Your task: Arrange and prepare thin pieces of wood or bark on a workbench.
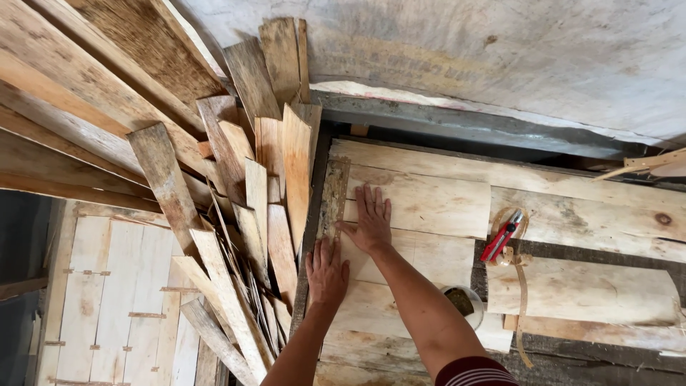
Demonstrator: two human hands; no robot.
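Our left hand [326, 273] lies flat, palm down, fingers spread a little, pressing on a pale veneer sheet [400, 250] near its left edge; it grips nothing. Our right hand [371, 220] is just above and right of it, also flat and open, fingers fanned out on the same sheet, thumb pointing left toward a rough, darker strip of veneer [332, 196] that stands along the sheet's left border. The two hands sit close together but do not overlap. Both forearms come in from the bottom of the view, and a dark red striped sleeve [475, 373] shows at the lower edge.

The sheet lies among other overlapping veneer pieces [429, 171] spread across the dark table [457, 129]. Below our right forearm a small round container [464, 300] sits on the veneer, partly hidden by the arm. Farther right, well apart from the hands, a red utility knife [502, 236] rests on a roll of brownish tape [509, 251], with a loose tape strip [523, 304] trailing down. Left of the hands, a messy heap of narrow veneer offcuts [236, 214] leans against the table edge. Beyond that heap, lower left, lies a taped-together veneer panel [121, 300]. A grey wall [500, 50] runs along the top.
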